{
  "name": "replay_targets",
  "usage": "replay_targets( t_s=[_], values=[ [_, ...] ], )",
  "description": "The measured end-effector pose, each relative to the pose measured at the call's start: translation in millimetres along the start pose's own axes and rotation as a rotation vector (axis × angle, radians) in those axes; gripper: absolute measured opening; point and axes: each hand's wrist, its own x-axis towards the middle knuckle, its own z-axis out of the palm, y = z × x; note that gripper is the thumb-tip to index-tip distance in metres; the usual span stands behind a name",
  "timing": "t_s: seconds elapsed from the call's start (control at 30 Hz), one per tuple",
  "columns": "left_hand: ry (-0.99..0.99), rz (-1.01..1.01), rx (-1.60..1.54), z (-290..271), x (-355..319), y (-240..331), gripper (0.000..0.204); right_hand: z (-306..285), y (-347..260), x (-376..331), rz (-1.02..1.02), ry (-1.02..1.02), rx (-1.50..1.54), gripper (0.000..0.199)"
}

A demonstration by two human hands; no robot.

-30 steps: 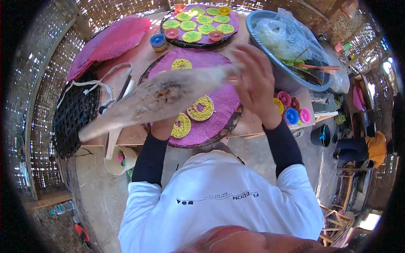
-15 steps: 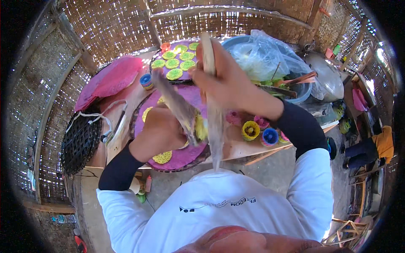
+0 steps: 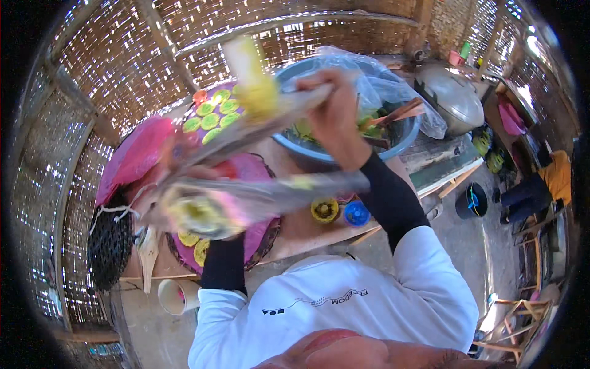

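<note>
**Clear plastic sheet lifted over a bench of coloured discs**

Seen from the head camera, the right hand [image 3: 335, 117] gripped the top of a clear plastic sheet [image 3: 258, 184] raised above the bench [image 3: 307, 230]. The left hand [image 3: 184, 184], blurred behind the sheet, appeared to hold its lower end. One blue basin [image 3: 405, 132] stood behind. Two small cups [image 3: 324, 210], yellow and blue, sat side by side. One pink tray [image 3: 255, 237] lay beneath.

Around you: a crowded worktable inside a woven-wall hut.
You have a blue basin [image 3: 405, 132] under clear plastic, a metal lid [image 3: 452, 98] beyond it, a pink tray [image 3: 132, 157] at left, a black mesh basket [image 3: 109, 243], and small yellow [image 3: 324, 210] and blue [image 3: 356, 213] cups.
</note>
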Motion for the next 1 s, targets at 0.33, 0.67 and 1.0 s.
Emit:
replay_targets(
  t_s=[0.33,0.67,1.0],
  values=[
    [0.259,0.468,1.118,-11.0,59.8,72.8,0.036,-143.2,-52.3,11.9,0.205,-1.150,-2.457,0.020],
    [0.213,0.494,1.279,-18.7,56.0,87.9,0.036,-69.3,-63.6,0.7,0.356,-1.053,-2.708,0.022],
    [0.169,0.480,1.306,-21.5,55.9,89.8,0.036,-135.7,-6.0,27.2,0.032,-1.228,-2.779,0.039]
  ],
)
